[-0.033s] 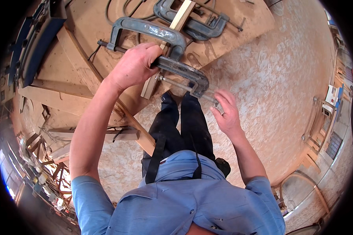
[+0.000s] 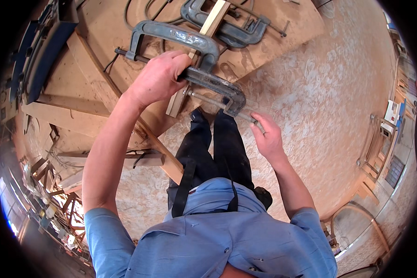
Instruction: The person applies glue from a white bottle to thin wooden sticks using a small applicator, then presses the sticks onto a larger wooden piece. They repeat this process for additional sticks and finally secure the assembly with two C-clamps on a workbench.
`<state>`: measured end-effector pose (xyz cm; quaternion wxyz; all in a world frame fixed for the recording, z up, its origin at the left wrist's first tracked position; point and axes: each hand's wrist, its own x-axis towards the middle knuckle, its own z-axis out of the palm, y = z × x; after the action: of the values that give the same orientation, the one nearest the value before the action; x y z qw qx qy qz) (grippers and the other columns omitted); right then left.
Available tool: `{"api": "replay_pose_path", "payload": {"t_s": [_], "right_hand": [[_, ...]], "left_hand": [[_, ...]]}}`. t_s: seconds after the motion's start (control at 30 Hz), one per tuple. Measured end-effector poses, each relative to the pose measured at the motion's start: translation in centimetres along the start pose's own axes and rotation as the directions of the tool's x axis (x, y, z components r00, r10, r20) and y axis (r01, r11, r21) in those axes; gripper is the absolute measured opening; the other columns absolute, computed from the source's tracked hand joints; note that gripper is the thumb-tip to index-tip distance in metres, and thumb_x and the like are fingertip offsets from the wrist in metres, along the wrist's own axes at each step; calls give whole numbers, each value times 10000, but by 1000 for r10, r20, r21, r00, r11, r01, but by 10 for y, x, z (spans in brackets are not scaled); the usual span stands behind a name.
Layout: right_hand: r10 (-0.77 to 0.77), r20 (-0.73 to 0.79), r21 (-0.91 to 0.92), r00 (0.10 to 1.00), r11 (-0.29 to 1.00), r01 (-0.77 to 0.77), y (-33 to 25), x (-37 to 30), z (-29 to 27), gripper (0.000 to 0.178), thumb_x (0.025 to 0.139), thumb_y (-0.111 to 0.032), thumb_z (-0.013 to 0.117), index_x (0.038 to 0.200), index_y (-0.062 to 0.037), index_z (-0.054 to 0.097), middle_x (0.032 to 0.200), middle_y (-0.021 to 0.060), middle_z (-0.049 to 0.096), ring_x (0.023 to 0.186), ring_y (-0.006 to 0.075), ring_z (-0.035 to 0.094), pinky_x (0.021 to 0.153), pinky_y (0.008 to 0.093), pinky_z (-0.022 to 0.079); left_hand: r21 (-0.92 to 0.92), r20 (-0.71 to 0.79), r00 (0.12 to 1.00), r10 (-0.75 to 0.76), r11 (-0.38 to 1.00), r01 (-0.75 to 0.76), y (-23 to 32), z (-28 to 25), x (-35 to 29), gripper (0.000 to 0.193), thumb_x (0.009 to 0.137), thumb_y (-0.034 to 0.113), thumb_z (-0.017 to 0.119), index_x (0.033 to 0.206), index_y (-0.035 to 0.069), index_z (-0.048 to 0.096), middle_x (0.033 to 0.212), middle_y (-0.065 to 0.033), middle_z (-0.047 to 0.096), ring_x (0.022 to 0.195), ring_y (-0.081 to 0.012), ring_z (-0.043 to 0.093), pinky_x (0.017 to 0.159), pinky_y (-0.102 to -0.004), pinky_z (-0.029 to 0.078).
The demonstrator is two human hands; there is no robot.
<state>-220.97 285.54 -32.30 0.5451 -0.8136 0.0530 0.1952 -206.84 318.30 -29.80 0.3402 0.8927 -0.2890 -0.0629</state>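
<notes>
Far left of the hands: a dark blue machine housing (image 2: pixel 41 51) lies on the edge of the pale plywood workbench (image 2: pixel 97 32), well apart from the left hand.
Left hand: the left hand (image 2: pixel 158 78) is wrapped shut around the back of the nearest grey steel C-clamp (image 2: pixel 217 85), above the bench's edge.
Under the left hand: a pale wooden strip (image 2: pixel 212 21) runs away across the bench, passing through the clamps.
Beyond the left hand: a second grey C-clamp (image 2: pixel 171 37) sits on the strip, and a third dark one (image 2: pixel 227 28) farther off.
Between the hands: the near clamp's threaded screw (image 2: pixel 207 99).
Right hand: the right hand (image 2: pixel 268 136) pinches the screw's outer end with its fingertips (image 2: pixel 259 118).
Below both hands: a sawdust-covered floor (image 2: pixel 319 102).
</notes>
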Motion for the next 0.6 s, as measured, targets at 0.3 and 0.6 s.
{"api": "replay_pose_path", "payload": {"t_s": [0.3, 0.6], "right_hand": [[-31, -197, 18, 980, 999, 35, 6, -5, 9, 264, 1034, -105, 507, 1257, 25, 561, 941, 141, 721, 819, 233, 687, 710, 331, 551], [471, 156, 615, 869, 642, -458, 2, 11, 2, 290, 1044, -214, 513, 1244, -17, 582, 802, 158, 703, 618, 249, 665, 574, 347, 533]], "left_hand": [[-38, 7, 1000, -25, 999, 26, 3, -1, -2, 282, 718, 47, 738, 923, 50, 545, 879, -130, 580, 899, -364, 594, 749, -446, 500], [-36, 26, 999, -32, 999, 33, 3, -3, 1, 296, 702, 53, 743, 913, 54, 536, 870, -130, 576, 889, -365, 588, 754, -448, 499]]}}
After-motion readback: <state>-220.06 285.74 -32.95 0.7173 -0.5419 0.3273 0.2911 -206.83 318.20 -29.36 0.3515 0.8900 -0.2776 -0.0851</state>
